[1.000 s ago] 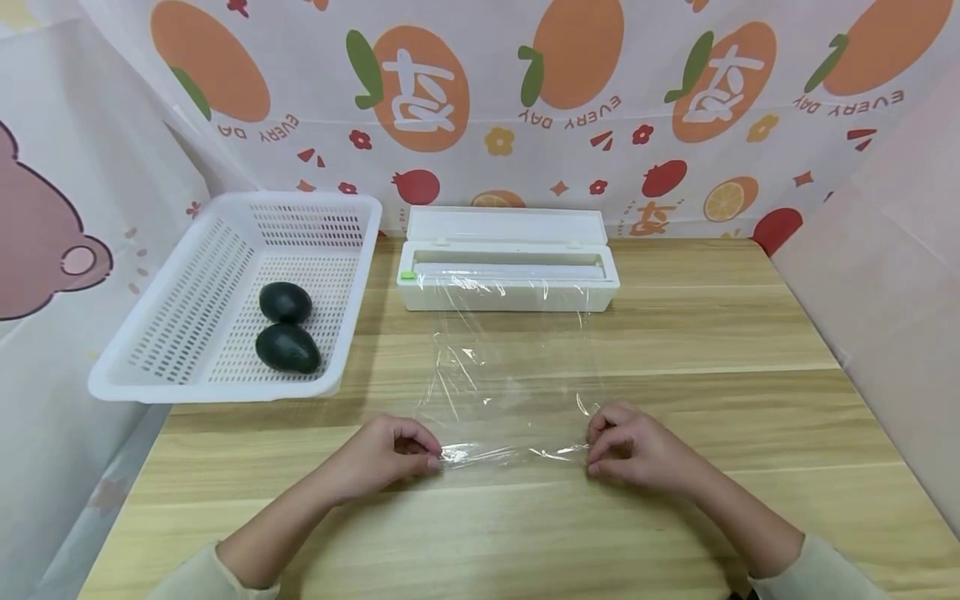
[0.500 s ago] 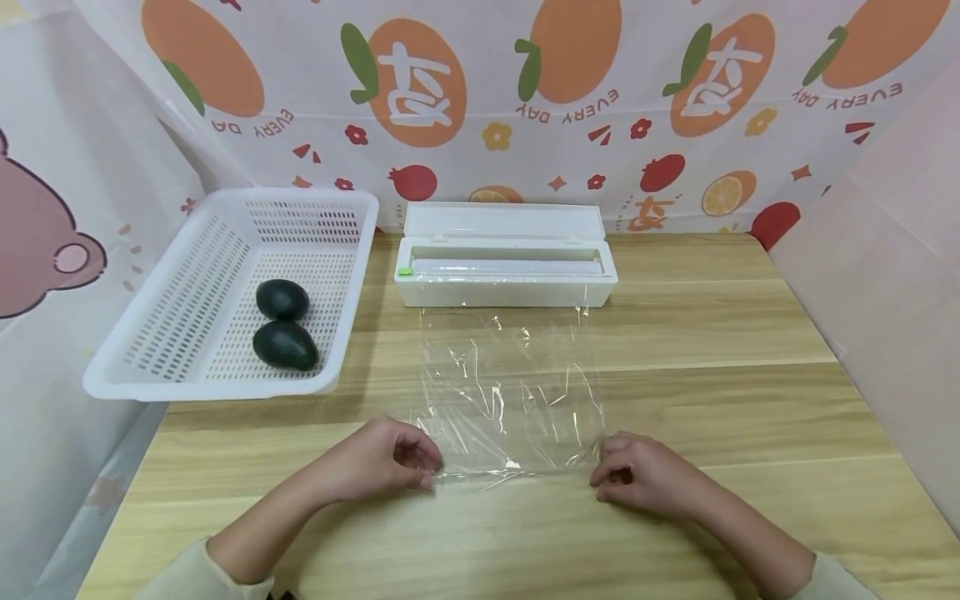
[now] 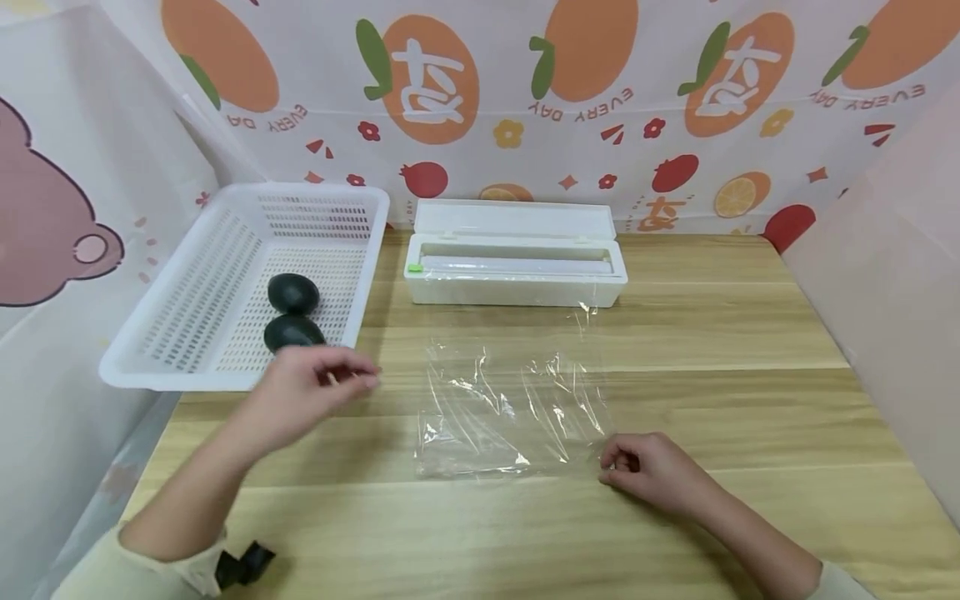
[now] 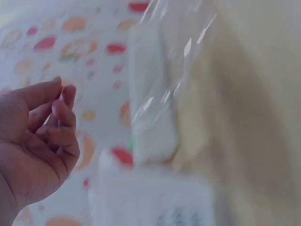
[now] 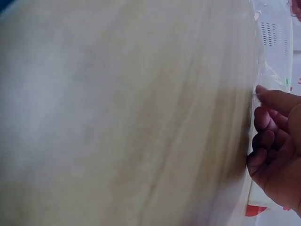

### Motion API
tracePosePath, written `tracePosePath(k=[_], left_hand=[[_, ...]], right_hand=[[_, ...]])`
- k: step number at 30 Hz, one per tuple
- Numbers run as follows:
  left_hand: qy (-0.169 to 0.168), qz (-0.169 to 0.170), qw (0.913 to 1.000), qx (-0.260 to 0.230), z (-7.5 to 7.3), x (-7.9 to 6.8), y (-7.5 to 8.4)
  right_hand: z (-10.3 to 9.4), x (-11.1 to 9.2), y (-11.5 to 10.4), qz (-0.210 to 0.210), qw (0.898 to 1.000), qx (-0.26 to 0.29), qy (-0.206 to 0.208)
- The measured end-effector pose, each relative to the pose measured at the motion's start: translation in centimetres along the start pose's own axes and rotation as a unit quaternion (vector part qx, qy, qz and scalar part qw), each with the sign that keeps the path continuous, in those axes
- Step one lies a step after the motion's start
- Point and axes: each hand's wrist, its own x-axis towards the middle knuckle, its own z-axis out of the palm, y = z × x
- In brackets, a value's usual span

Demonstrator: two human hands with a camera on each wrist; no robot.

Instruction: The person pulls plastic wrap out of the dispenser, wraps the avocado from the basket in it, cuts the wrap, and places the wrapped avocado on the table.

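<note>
A sheet of clear cling film (image 3: 510,417) stretches toward the person from a white cling film box (image 3: 517,290), whose lid stands up at the back. At the sheet's near right corner, my right hand (image 3: 652,471) pinches the film between thumb and fingertips; the film runs to these fingertips in the right wrist view too. My left hand (image 3: 311,387) is in the air left of the film, fingers loosely bent with nothing in them. In the head view it overlaps the front rim of a white basket (image 3: 142,379), just below two dark green avocados (image 3: 293,294).
The white roll (image 3: 517,265) shows inside the box, and a small green piece (image 3: 415,268) sits at the box's left end. Behind the wooden table (image 3: 712,333) hangs a fruit-print curtain (image 3: 495,83). A black strap (image 3: 243,565) shows at the left sleeve.
My left hand has let go of the film's near left corner and moved up and left toward the basket. The film's near edge has come lower, and my right hand stays at its corner.
</note>
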Motion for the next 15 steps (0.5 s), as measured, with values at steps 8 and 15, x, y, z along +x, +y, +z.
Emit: tracePosePath(k=[8, 15], left_hand=[[0.031, -0.049, 0.9869, 0.151, -6.9, 2.5, -6.2], [-0.116, -0.074, 0.967, 0.214, -8.8, 4.3, -10.2]], right_hand=[[0.1, 0.1, 0.1, -0.002, 1.0, -0.004, -0.01], [0.2, 0.3, 0.1, -0.005, 1.0, 0.006, -0.01]])
